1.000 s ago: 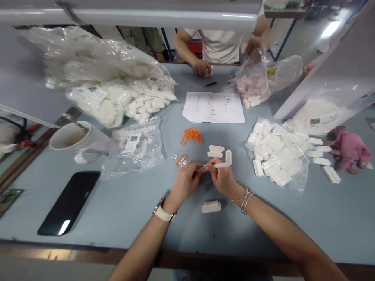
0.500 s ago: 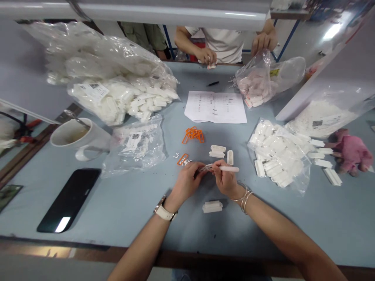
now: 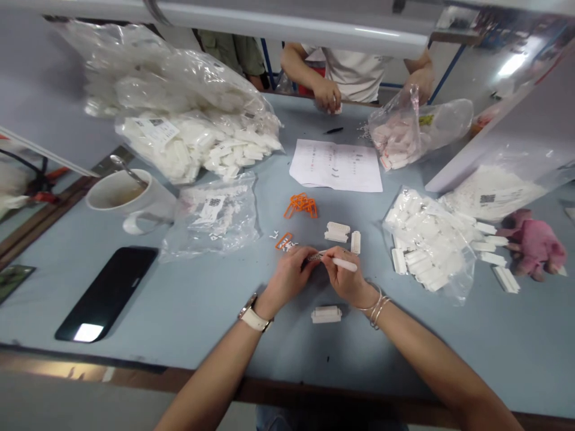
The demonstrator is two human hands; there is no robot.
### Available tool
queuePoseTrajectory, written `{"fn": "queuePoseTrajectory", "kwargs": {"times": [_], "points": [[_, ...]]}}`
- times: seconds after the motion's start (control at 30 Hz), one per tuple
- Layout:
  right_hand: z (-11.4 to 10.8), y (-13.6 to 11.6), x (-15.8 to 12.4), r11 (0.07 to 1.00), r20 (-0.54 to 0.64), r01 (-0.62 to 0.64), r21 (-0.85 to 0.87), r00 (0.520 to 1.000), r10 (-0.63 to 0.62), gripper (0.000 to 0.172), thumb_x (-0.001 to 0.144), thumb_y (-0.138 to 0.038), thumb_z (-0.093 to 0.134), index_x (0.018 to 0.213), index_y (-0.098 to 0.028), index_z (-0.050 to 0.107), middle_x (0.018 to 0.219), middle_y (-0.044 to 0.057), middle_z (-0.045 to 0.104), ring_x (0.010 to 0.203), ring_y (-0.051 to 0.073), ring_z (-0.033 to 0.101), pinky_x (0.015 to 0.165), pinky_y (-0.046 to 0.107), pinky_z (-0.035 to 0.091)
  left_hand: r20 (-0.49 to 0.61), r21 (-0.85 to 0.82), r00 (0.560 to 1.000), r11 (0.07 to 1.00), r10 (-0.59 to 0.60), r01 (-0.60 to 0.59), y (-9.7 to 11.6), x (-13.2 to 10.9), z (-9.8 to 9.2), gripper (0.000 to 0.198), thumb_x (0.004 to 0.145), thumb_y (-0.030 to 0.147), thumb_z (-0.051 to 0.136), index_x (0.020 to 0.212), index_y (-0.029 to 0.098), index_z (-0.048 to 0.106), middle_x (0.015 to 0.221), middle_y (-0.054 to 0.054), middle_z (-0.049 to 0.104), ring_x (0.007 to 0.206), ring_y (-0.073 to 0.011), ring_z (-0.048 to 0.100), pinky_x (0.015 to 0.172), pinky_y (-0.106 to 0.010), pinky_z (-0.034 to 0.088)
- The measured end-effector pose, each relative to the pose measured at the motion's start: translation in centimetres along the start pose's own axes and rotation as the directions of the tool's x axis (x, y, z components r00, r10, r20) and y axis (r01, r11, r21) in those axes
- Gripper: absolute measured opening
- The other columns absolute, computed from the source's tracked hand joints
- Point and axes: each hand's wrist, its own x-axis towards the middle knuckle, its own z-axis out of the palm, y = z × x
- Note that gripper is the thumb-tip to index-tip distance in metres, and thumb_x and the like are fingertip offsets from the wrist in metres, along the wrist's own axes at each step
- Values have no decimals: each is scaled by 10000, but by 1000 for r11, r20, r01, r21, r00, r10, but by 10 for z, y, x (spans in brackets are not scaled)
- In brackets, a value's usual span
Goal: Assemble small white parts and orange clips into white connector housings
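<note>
My left hand (image 3: 287,278) pinches a small perforated connector piece (image 3: 314,257) at table centre. My right hand (image 3: 345,278) is closed round a thin white pen-like tool (image 3: 344,264), its tip touching that piece. One white connector block (image 3: 326,313) lies just below my hands. Two more white blocks (image 3: 338,231) rest just beyond them. A single orange clip (image 3: 284,240) lies left of my fingers, and a small pile of orange clips (image 3: 302,206) sits farther back.
Clear bags of white parts lie at back left (image 3: 188,131), centre left (image 3: 211,215) and right (image 3: 426,239). A mug (image 3: 126,200) and a black phone (image 3: 108,293) are on the left. A paper sheet (image 3: 336,164) lies mid-table. Another person's hands (image 3: 327,96) work opposite. A pink toy (image 3: 534,242) sits far right.
My hands stay together on the small piece; the white tool has tilted and drawn in slightly. The person opposite has shifted both hands. The view has moved a little.
</note>
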Motion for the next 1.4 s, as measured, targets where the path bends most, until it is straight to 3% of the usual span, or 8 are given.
{"fn": "queuePoseTrajectory", "kwargs": {"times": [0.27,0.5,0.7,0.83,1.0,1.23,1.4], "points": [[-4,0,23,989,95,-59,-136,993,72,400,967,-383,243,769,-183,526,589,33,595,526,154,569,522,251,343,-8,-52,996,994,-94,94,-5,-1,8,199,812,219,569,1002,166,547,895,-78,664,825,-208,622,722,-346,501],[5,5,28,988,-20,-92,-121,996,91,440,965,-398,206,675,-203,473,504,-1,504,460,133,484,487,244,308,-18,-84,992,989,-124,122,-1,1,7,234,784,193,609,999,174,517,913,-77,678,862,-219,645,743,-355,513],[12,14,16,997,-123,-71,31,990,74,399,954,-406,246,683,-204,457,512,-17,479,466,122,452,492,243,339,-25,-84,990,987,-141,139,1,2,4,239,761,164,621,976,174,517,902,-65,683,851,-216,649,750,-355,519],[17,22,9,984,-177,-110,138,975,134,394,953,-408,246,674,-206,438,534,-13,473,478,119,456,497,248,367,-9,-104,988,983,-151,150,0,2,4,224,761,166,607,967,175,518,900,-70,679,852,-221,649,743,-360,522],[16,19,11,988,-139,-96,121,984,113,386,953,-386,259,679,-202,460,513,-10,470,467,129,456,499,261,358,-18,-120,988,981,-156,153,-4,2,7,212,757,178,595,955,182,519,886,-70,673,817,-215,649,716,-358,526],[13,9,20,995,-75,-40,-89,997,34,421,963,-382,236,697,-193,502,563,27,540,505,138,480,520,261,332,-35,-128,987,981,-154,148,-7,0,10,202,778,223,567,970,188,517,890,-63,675,838,-215,652,726,-355,526],[18,15,11,998,-153,-41,51,987,48,372,963,-354,247,710,-199,470,572,17,521,501,132,469,511,257,357,-34,-121,988,982,-152,147,-6,1,9,204,771,228,584,957,184,514,876,-62,677,828,-216,654,719,-354,528]]}}
